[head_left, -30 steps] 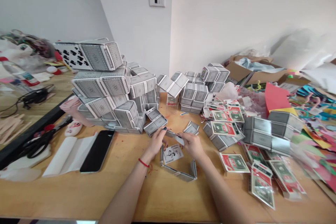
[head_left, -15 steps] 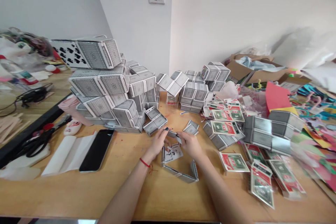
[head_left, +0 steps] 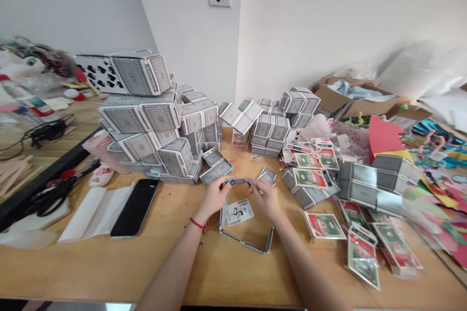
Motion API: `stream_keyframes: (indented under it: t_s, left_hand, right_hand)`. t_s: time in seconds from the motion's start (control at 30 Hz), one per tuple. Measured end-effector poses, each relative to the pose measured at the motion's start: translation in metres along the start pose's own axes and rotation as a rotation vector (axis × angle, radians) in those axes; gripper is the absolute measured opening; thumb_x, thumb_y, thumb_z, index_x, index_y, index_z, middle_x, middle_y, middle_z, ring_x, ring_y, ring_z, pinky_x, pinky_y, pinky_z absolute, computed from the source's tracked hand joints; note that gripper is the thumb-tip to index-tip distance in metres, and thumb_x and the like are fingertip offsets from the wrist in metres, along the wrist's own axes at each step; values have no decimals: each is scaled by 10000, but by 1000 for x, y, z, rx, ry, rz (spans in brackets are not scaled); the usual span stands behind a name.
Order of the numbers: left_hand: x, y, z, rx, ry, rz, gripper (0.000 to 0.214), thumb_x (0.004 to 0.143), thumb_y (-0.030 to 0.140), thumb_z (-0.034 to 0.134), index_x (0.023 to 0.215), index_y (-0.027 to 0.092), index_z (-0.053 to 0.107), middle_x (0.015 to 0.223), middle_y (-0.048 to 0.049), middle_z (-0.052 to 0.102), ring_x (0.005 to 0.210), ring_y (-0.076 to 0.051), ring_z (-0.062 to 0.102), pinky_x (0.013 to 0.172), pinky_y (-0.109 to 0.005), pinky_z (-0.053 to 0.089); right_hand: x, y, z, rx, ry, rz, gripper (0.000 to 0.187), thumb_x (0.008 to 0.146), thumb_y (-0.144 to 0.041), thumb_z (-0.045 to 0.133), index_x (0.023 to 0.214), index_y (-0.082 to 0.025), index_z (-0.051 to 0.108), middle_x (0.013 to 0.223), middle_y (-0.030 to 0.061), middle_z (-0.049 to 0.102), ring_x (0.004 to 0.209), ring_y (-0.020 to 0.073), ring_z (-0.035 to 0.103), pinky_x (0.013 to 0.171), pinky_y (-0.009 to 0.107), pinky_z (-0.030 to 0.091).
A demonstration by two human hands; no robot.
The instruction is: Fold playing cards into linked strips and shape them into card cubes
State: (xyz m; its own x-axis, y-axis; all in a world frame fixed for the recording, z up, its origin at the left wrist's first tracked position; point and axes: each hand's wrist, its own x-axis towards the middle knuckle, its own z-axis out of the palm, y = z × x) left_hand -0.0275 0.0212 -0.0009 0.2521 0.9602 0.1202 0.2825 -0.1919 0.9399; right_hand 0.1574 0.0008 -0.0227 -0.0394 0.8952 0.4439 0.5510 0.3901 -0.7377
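Observation:
My left hand (head_left: 216, 195), a red string round its wrist, pinches the left end of the far side of a frame of joined playing cards (head_left: 246, 244). My right hand (head_left: 266, 198) grips the same far side at its other end, fingers closed. The frame stands on edge on the table, its near side and right corner in plain view. Inside it a joker card (head_left: 240, 212) lies face up. Just beyond my hands are a folded grey card piece (head_left: 216, 169) and a smaller grey card piece (head_left: 268, 175).
Stacked card blocks (head_left: 158, 116) rise at the left, with more card blocks (head_left: 272, 129) further back. A black phone (head_left: 134, 209), white paper (head_left: 93, 214) and scissors (head_left: 54, 194) lie left. Red-green card boxes (head_left: 363, 257) and coloured paper (head_left: 386, 136) crowd the right.
My hands have spread a little apart along the far side of the card frame. The frame has shifted slightly left, and the joker card inside shows more fully.

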Motion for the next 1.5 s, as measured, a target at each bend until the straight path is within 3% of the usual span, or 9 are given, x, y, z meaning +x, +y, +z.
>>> stream_keyframes:
  t_s: [0.13, 0.3, 0.47, 0.6, 0.73, 0.87, 1.13, 1.27, 1.5]
  left_hand:
    - [1, -5, 3, -20, 24, -15, 305, 800, 292, 461, 1037, 156, 599, 977, -78, 652, 791, -174, 603, 753, -318, 478]
    - [1, 2, 4, -65, 29, 11, 302, 804, 296, 458, 1021, 157, 615, 1017, -74, 649, 933, -195, 585, 843, -331, 448]
    - [-1, 6, 7, -88, 4, 48, 318, 818, 279, 436, 1068, 165, 597, 1090, -70, 622, 1005, -188, 558, 906, -324, 408]
    - [-2, 7, 7, -62, -20, 31, 331, 822, 299, 425, 1068, 152, 592, 1034, -73, 638, 935, -188, 573, 842, -305, 436]
    - [-2, 7, 5, 14, 11, 28, 313, 819, 334, 427, 960, 139, 626, 850, -55, 655, 783, -177, 576, 722, -278, 457]
    - [-3, 9, 7, -32, -20, -17, 310, 818, 370, 411, 850, 141, 619, 711, -32, 608, 639, -155, 561, 589, -248, 456]
    - [-5, 11, 9, -41, 7, -23, 299, 805, 375, 435, 765, 139, 614, 665, -33, 593, 604, -141, 533, 530, -215, 423]
    - [-3, 6, 7, -144, -9, -91, 320, 793, 401, 458, 847, 133, 625, 695, -37, 621, 595, -143, 551, 522, -227, 441]
    - [-1, 4, 5, -322, -25, -191, 362, 767, 418, 505, 974, 142, 615, 637, -19, 626, 579, -165, 605, 544, -288, 511]
  right_hand:
    - [-1, -4, 3, -147, -62, -136, 350, 841, -152, 378, 1129, -207, 570, 773, 65, 647, 691, 178, 577, 637, 288, 480]
    - [-2, -6, 14, -218, -110, -217, 466, 830, -124, 360, 1288, -200, 400, 1041, 111, 624, 900, 230, 562, 798, 393, 475]
    - [-8, -8, 29, -236, -137, -231, 607, 809, -101, 368, 1381, -185, 183, 1369, 150, 330, 1168, 270, 404, 903, 469, 409]
    - [-13, -7, 38, -191, -122, -210, 611, 797, -54, 340, 1376, -191, 200, 1428, 144, 193, 1225, 258, 330, 919, 449, 395]
    - [-9, -6, 33, -75, -107, -159, 497, 802, -68, 353, 1276, -204, 417, 1337, 130, 385, 1138, 229, 430, 904, 417, 401]
    - [8, -5, 20, 130, 39, 102, 283, 823, -203, 427, 1050, -208, 596, 956, 82, 633, 837, 182, 568, 761, 347, 461]
    - [31, -9, 21, 199, -15, 89, 134, 777, -196, 449, 669, -187, 527, 670, 7, 529, 632, 137, 501, 601, 254, 409]
    - [34, -12, 24, 157, -12, 64, 131, 775, -175, 424, 650, -198, 454, 645, -11, 473, 604, 130, 460, 575, 244, 385]
    - [34, -5, 18, 319, -171, 98, 102, 782, -212, 441, 713, -182, 509, 652, -7, 536, 620, 129, 523, 594, 242, 430]
